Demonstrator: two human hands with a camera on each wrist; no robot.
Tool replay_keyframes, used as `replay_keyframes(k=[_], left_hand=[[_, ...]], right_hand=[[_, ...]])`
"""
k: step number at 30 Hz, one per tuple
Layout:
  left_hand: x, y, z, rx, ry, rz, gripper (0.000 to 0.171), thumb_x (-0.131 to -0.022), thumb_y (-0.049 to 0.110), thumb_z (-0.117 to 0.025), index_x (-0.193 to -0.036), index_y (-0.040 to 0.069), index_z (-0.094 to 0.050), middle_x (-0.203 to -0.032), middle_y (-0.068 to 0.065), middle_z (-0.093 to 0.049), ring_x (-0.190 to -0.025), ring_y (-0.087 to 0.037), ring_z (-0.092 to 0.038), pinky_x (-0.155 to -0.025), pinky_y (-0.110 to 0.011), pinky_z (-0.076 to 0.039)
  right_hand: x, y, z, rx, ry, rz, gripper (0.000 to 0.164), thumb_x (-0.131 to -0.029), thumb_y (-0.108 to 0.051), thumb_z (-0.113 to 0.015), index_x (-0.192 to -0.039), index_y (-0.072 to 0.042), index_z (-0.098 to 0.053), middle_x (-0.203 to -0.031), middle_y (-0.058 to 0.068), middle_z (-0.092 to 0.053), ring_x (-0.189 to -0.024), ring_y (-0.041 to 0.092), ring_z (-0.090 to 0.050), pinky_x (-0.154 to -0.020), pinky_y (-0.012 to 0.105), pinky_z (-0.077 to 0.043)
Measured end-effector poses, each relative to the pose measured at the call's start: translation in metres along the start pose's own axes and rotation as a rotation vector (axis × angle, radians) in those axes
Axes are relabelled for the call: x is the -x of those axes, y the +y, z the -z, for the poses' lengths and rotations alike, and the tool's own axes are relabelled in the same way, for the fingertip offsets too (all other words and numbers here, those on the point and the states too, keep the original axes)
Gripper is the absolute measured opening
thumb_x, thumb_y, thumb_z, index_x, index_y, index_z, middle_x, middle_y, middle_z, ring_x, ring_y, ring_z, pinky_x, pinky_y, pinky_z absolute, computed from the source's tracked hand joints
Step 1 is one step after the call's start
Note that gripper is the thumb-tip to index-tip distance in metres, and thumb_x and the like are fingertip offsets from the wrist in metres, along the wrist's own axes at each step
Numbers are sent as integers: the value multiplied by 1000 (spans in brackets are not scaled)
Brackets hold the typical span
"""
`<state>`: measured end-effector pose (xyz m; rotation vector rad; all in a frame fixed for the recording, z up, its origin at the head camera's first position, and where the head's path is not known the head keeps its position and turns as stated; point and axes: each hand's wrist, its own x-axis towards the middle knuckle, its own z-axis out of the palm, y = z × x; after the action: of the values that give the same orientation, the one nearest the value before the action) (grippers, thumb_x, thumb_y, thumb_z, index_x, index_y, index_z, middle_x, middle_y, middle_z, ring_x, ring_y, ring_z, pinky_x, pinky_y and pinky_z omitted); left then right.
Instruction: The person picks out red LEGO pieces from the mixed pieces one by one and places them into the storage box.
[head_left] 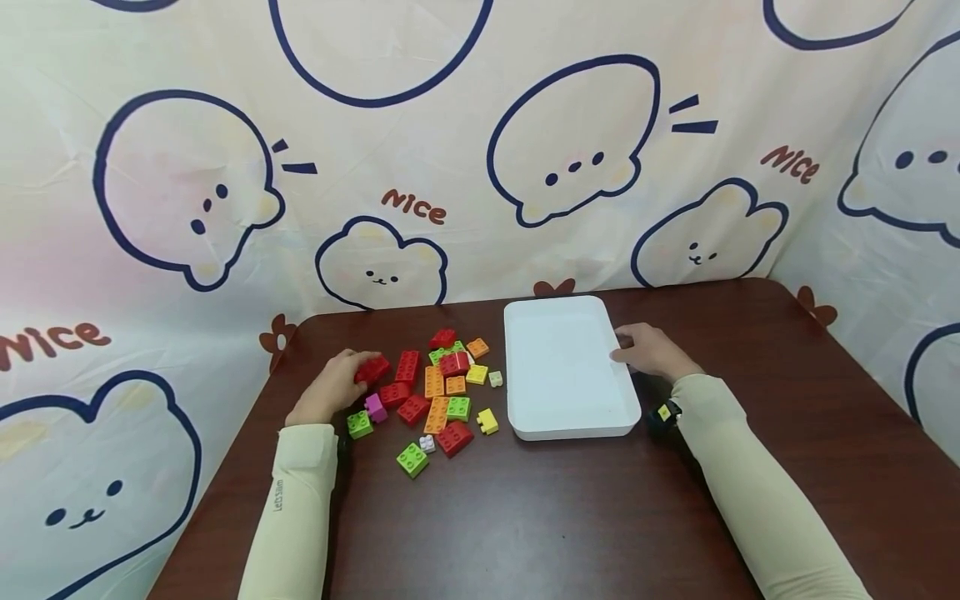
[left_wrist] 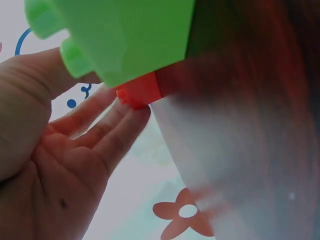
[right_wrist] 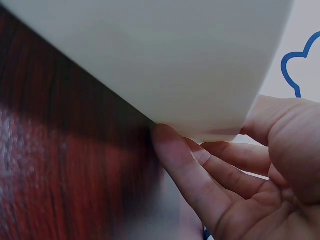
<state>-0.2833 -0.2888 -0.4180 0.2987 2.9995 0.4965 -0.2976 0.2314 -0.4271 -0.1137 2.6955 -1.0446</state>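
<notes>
Red and studded, a brick [head_left: 372, 369] near the far left corner of the tabletop [head_left: 525, 517] meets the fingertips of the left hand [head_left: 330, 388], whose fingers reach out nearly straight. The right hand [head_left: 652, 350] pinches the right side of a white tray [head_left: 568, 367] near the far edge. Between them lie bright loose bricks [head_left: 435, 382]. Dark grain marks the tabletop; cartoon-printed fabric [head_left: 465, 158] hangs behind.

The white tray [head_left: 570, 367] has rounded corners. At its nine o'clock, studded bricks [head_left: 435, 382] in red, orange, green, yellow, purple and white lie loosely clustered.
</notes>
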Motion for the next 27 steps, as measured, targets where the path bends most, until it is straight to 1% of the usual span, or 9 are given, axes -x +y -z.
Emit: replay_keyframes(k=[4, 7, 12, 16, 20, 24, 27], left_hand=[[-1, -1, 1, -15, -47, -1, 60, -91, -3, -67, -148, 4, -51, -137, -30, -55, -117, -42, -55, -99, -59, -49], [0, -2, 2, -11, -47, -1, 60, -91, -2, -68, -148, 5, -50, -137, -29, -55, -117, -43, -56, -98, -60, -49], [2, -4, 2, 2, -25, -5, 58, -90, -2, -70, -145, 5, -53, -137, -29, -55, -121, -46, -54, -98, -61, -48], [2, -4, 4, 13, 8, 7, 59, -89, -3, -69, -146, 6, -52, -137, -29, -55, -121, -45, -54, -99, -62, -47], [3, -1, 8, 29, 43, 16, 61, -89, 0, -70, -147, 5, -50, -132, -28, -58, -114, -41, -57, -97, -60, -50], [4, 3, 11, 43, 58, 16, 63, -88, 2, -73, -147, 5, -50, -127, -27, -60, -107, -38, -58, -92, -57, -54], [5, 6, 13, 40, 65, 15, 65, -88, 4, -74, -148, 6, -49, -129, -27, -59, -107, -38, -58, -92, -56, -54]], right_hand=[[1, -1, 1, 0, -4, -1, 56, -99, -13, -62, -146, 10, -43, -131, 30, -58, -103, 36, -67, -87, 47, -58], [1, -1, 1, 5, -10, -3, 56, -99, -14, -63, -146, 10, -43, -131, 30, -57, -104, 36, -67, -87, 47, -58], [0, -1, 2, 6, -10, 5, 56, -98, -13, -63, -145, 11, -44, -131, 30, -58, -103, 36, -67, -86, 47, -58], [0, 0, 2, 9, -3, 9, 55, -98, -13, -63, -144, 11, -45, -129, 30, -59, -101, 35, -68, -85, 46, -59], [-1, 1, 1, 16, -5, 7, 55, -99, -13, -62, -145, 11, -44, -130, 30, -58, -101, 35, -68, -86, 46, -58], [-4, 3, 0, 23, -2, 4, 54, -99, -13, -61, -145, 10, -45, -130, 29, -59, -101, 34, -69, -84, 45, -59], [-5, 4, 0, 21, 0, 3, 54, -99, -13, -62, -144, 10, -46, -129, 29, -59, -100, 34, -69, -84, 45, -59]])
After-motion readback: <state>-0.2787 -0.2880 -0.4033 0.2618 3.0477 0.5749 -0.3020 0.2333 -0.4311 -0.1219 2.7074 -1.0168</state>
